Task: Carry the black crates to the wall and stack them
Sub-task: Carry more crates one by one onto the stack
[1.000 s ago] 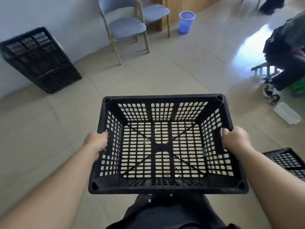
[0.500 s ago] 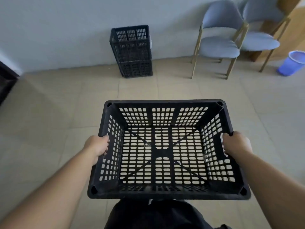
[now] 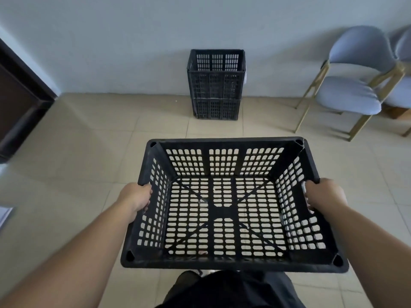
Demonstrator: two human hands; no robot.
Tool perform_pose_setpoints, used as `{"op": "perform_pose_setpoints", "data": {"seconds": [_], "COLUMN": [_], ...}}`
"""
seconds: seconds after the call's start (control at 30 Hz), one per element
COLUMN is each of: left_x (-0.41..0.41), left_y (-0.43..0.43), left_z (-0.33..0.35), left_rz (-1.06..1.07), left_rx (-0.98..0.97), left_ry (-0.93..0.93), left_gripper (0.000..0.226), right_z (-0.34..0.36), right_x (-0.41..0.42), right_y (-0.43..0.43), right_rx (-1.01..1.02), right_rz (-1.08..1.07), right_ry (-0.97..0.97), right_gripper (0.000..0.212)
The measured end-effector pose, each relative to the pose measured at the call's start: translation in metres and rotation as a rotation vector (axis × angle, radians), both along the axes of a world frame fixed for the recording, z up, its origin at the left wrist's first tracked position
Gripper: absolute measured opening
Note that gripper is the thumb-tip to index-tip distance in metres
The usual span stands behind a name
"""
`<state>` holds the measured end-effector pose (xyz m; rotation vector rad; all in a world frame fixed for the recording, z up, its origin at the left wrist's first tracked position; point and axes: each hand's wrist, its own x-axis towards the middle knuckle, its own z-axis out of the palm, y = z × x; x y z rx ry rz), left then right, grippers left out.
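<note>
I hold an empty black slotted crate (image 3: 224, 210) level in front of my waist. My left hand (image 3: 138, 196) grips its left side wall and my right hand (image 3: 323, 194) grips the handle slot on its right side. Straight ahead, a stack of black crates (image 3: 215, 85) stands upright against the pale wall (image 3: 133, 41), with tiled floor between it and the crate I carry. The stack shows two tiers; its top crate is open and looks empty.
Two grey-blue chairs with gold legs (image 3: 353, 85) stand against the wall to the right of the stack. A dark door frame (image 3: 20, 101) is at the left edge. Beige floor tiles (image 3: 111, 141) stretch ahead. My dark trousers (image 3: 229, 290) show below the crate.
The view has swung left until the stack at the wall is centred ahead, and it now looks nearer. The blue bin and the person at the right have left the view. Both hands kept their grip.
</note>
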<state>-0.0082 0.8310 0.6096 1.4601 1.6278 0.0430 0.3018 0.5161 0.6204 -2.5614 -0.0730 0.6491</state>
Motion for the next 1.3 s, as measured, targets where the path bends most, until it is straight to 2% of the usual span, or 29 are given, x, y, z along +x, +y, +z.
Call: {"op": "perform_pose_setpoints", "data": {"seconds": [0.27, 0.47, 0.87, 1.3], "left_x": [0.091, 0.19, 0.355, 0.556], "left_y": [0.137, 0.223, 0.38, 0.623], "left_z": [0.01, 0.005, 0.016, 0.002], "left_rz": [-0.042, -0.039, 0.062, -0.046], "left_rx": [0.029, 0.046, -0.005, -0.045], "left_ry": [-0.001, 0.018, -0.053, -0.094], "left_gripper": [0.036, 0.034, 0.035, 0.035], "right_z": [-0.008, -0.002, 0.03, 0.027], "right_x": [0.087, 0.184, 0.385, 0.549], "right_y": [0.117, 0.214, 0.402, 0.603], "right_rx": [0.051, 0.091, 0.07, 0.049], "right_rz": [-0.073, -0.09, 0.012, -0.096], "right_ry": [0.029, 0.035, 0.008, 0.003], "right_gripper": [0.033, 0.027, 0.026, 0.027]}}
